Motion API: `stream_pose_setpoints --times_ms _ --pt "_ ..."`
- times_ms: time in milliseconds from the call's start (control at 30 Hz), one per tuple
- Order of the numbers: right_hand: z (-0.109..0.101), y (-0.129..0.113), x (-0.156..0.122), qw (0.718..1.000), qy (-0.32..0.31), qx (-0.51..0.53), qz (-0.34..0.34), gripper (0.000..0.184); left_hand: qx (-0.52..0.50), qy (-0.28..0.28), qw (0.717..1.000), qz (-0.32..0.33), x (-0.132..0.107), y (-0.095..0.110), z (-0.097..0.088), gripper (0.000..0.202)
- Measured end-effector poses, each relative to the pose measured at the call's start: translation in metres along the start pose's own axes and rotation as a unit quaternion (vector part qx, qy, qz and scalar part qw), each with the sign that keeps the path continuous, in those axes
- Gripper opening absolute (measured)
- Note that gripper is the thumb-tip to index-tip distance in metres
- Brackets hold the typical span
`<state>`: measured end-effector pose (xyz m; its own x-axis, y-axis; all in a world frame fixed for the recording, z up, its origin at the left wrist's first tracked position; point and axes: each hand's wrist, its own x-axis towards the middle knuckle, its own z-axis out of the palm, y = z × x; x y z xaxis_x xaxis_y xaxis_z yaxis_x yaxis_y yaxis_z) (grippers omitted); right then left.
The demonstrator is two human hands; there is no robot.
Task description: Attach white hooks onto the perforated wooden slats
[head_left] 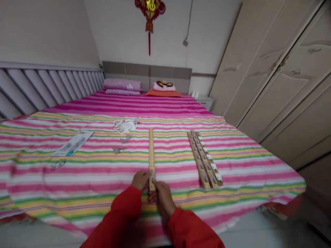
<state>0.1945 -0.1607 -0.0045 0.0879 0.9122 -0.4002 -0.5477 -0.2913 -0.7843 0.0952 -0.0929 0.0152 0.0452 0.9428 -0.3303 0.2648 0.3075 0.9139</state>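
Observation:
A long narrow tan strip (151,148) with rows of small holes lies lengthwise on the striped bedspread, its near end between my hands. My left hand (140,179) is closed on the strip's left edge near that end. My right hand (164,195) pinches at the right side, its fingertips against a small shiny metal piece (153,179) on a clear backing. Exactly how that piece sits on the strip is too small to make out. To the right lie tan strips (200,155) carrying rows of small metal pieces, with white round tags along the right side.
Left of the strip are a pile of white cards and packaging (126,126), small clear plastic bits (118,150), a long white card (73,143) and a thin wire-like loop (58,164). Folded bedding (122,85) rests by the headboard. Wardrobes (281,72) stand along the right.

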Motion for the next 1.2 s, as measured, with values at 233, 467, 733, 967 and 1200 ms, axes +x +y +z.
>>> stream_pose_setpoints --times_ms 233,467,733,967,1200 --pt "0.001 0.001 0.003 0.999 0.009 -0.026 -0.02 0.042 0.076 0.022 0.997 0.02 0.0 0.002 0.002 0.042" --pt "-0.001 0.002 -0.001 1.0 -0.01 -0.001 -0.03 0.038 0.054 0.013 0.998 -0.001 -0.006 0.007 0.002 0.041" --pt "-0.011 0.005 -0.004 0.999 -0.034 0.0 -0.002 0.045 0.012 -0.017 0.999 -0.036 -0.01 0.005 -0.01 0.036" --pt "-0.034 0.004 -0.008 0.994 -0.008 -0.086 -0.061 0.051 -0.057 0.031 0.997 0.037 0.001 -0.002 -0.058 0.04" --pt "-0.032 -0.022 -0.008 0.975 -0.006 -0.142 -0.171 0.041 0.015 0.295 0.942 0.156 0.056 0.003 -0.117 0.035"
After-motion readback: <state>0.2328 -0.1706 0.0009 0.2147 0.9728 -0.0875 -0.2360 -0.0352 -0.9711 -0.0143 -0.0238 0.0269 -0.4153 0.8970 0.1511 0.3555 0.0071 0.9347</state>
